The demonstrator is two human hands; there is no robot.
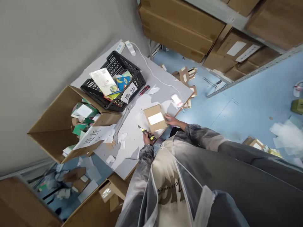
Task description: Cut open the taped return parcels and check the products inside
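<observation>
My left hand is closed around a yellow-and-black utility knife, whose tip points toward the upper left, over the table. A small flat cardboard box with a white label lies on the table just above the knife. My right hand grips the right edge of that box, fingers on its side. The box looks closed from here. Beyond it, a red-and-black utility knife rests on the grey table.
A black plastic basket holds booklets and packets. Left of it stands a large open carton with green-and-white packages. A white cable crosses the table to a pixelated device. Boxes fill the shelf at right; torn paper litters the table.
</observation>
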